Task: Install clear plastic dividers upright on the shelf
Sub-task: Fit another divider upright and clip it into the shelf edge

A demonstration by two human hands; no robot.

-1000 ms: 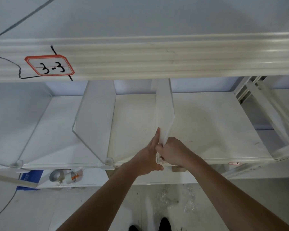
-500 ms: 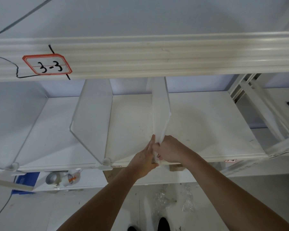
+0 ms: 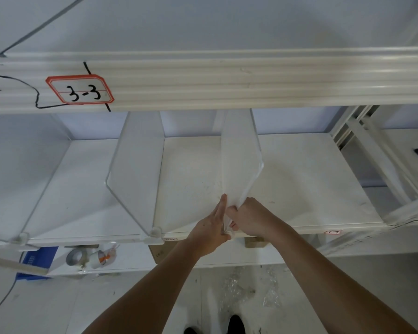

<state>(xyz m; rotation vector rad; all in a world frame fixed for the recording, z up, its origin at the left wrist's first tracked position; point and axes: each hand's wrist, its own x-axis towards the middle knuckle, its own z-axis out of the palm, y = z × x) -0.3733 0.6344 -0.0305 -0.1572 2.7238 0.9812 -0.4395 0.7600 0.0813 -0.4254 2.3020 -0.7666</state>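
A clear plastic divider (image 3: 239,162) stands upright on the white shelf (image 3: 307,184), running from the back wall to the front edge. My left hand (image 3: 211,227) lies flat against its left side near the front corner, fingers extended. My right hand (image 3: 251,219) is closed around the same front lower corner from the right. A second clear divider (image 3: 135,174) stands upright to the left, set in a white clip (image 3: 155,233) at the shelf's front edge. A third divider (image 3: 12,179) stands at the far left.
The beam of the shelf above (image 3: 227,80) carries a red-framed label "3-3" (image 3: 80,90). Tape rolls (image 3: 87,257) and a blue crate (image 3: 34,261) sit on the lower shelf. Crumpled plastic film (image 3: 237,288) lies on the floor by my feet. A shelf upright (image 3: 384,169) stands right.
Both hands stay on the divider's front lower corner. My left fingers have straightened up along the panel. The view has shifted slightly.
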